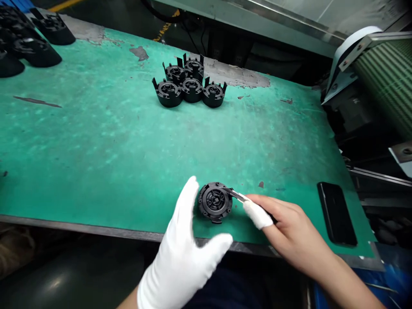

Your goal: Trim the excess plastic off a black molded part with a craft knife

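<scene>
Fingers of the gloved left hand [183,253] spread beside a round black ribbed part [215,201]; right hand [289,227] pinches a small blade [236,195] against its rim.

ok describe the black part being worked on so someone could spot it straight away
On the green mat, look at the near edge, between the white-gloved left hand and the bare right hand. The round black plastic part lies there alone, with a thin blade from the right hand touching its rim. Unlike the cluster of five similar parts farther back, it lies apart from any other.
</scene>
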A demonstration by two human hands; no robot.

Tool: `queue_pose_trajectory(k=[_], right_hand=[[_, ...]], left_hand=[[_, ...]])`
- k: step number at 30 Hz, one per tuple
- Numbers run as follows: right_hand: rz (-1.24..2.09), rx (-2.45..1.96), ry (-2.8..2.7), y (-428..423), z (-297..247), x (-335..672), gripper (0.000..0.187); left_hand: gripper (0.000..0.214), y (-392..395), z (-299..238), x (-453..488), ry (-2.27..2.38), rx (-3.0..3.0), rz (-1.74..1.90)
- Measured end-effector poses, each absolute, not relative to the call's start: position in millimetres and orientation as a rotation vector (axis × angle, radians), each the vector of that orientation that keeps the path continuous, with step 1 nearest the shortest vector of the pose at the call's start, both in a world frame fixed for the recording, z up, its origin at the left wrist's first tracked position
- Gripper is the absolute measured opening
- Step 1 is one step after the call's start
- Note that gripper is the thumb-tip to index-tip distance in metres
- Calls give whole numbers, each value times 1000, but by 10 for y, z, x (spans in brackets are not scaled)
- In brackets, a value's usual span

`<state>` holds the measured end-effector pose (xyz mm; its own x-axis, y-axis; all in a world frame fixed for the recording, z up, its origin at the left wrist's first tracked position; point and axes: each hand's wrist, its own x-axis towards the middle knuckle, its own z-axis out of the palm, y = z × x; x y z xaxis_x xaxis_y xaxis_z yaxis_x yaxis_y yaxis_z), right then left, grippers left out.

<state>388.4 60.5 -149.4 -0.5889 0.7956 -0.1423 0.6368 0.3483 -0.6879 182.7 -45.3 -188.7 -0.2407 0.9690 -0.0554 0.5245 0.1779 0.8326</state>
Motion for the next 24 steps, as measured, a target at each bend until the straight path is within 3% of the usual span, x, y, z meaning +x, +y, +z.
queue_pose_trajectory(k=[3,8,24], right_hand=[[1003,-1320,-2568,544,-1498,3963,34],[1007,-1304,-2661,514,-1519,3965,35],[1180,-1425,-2332,130,-1611,3902,32]], left_hand=[[98,-249,-1909,1718,1765,1474,920],[86,-142,-1948,1702,1774,1545,872],[78,-143,-1967,1781,1811,1500,970]])
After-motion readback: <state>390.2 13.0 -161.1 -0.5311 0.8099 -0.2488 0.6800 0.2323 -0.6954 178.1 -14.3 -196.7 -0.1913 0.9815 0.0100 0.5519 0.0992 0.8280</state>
